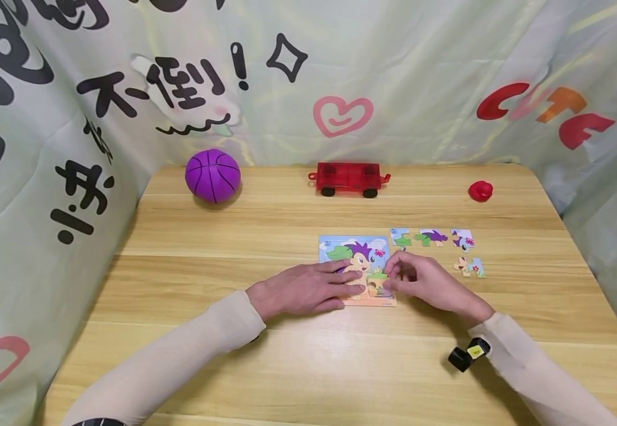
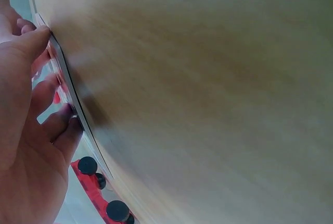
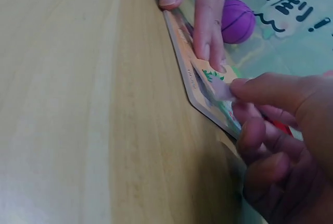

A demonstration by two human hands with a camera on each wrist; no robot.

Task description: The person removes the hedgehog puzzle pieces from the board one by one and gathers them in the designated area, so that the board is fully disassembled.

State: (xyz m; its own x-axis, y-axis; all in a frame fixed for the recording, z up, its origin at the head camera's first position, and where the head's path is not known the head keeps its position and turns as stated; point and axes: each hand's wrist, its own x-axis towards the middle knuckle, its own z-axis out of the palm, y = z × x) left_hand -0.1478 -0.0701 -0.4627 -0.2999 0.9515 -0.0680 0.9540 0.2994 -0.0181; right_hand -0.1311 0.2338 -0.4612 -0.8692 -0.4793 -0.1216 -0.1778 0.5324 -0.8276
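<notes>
Cardboard puzzle board (image 1: 359,266) half hidden, left hand (image 1: 308,289) flat, right hand (image 1: 426,284) grip pinching piece (image 3: 216,81).

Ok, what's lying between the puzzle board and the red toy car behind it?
Nothing: in the head view the stretch of wooden table between the puzzle board and the red toy car is bare. The loose puzzle pieces lie to the board's right.
</notes>
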